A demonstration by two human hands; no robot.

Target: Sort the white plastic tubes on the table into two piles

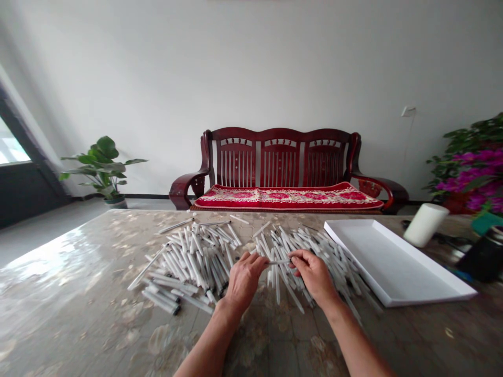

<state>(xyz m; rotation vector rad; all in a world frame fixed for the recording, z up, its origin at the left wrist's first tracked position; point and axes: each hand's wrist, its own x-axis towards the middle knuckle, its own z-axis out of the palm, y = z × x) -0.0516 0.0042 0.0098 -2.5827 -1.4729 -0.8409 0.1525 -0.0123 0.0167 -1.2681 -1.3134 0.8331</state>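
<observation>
Between my two hands a slim whitish pen (279, 262) is held level above the table. My left hand (247, 277) pinches its left end. My right hand (314, 275) grips the other end, where a small dark part shows at the fingertips. Left of my hands lies a heap of similar pens (196, 256), several with black ends. Behind and under my right hand spreads a second heap of pale, tube-like pens (285, 241); my arm hides part of it.
A shallow white tray (387, 302) stands right of the heaps. Beyond it are a white roll (426, 225), a dark object (485, 254) and purple flowers (467, 178). A red wooden bench (279, 162) stands past the patterned table (98, 314), with a potted plant (106, 167) at left.
</observation>
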